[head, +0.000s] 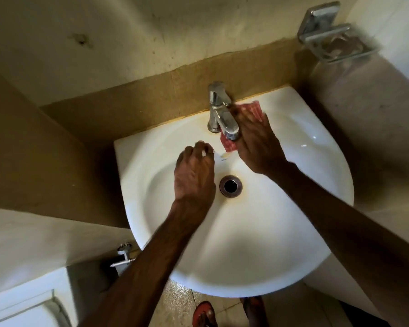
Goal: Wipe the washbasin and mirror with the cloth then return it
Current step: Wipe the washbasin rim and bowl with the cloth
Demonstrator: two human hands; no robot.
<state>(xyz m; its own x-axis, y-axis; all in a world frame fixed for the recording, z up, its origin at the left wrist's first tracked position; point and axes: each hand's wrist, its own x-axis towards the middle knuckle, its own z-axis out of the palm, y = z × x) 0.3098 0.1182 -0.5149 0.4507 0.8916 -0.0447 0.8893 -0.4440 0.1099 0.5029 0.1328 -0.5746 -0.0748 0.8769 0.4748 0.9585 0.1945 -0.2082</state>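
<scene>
**A:** Where is the cloth [252, 109] lying now?

**B:** It is lying on the back ledge of the washbasin [316, 147], at about one o'clock from the drain [230, 186]. It is touching the tap [219, 114] on its three o'clock side. My right hand [255, 142] is pressing it down with flat fingers. I am not clenching it, only pushing.

**A:** And what is the other hand doing?

**B:** My left hand [194, 175] is hanging over the bowl at about ten o'clock from the drain. Its fingers are curling loosely and are grasping nothing that I can see.

**A:** How far along are you getting?

**B:** I am judging that I am in the washbasin part, working around the tap. Yellowish marks are showing on the ledge at eleven o'clock and around the drain, so I think this part is not finished. The mirror is not showing here, so I cannot tell about it. The return of the cloth is waiting too, because the cloth is under my palm.
</scene>
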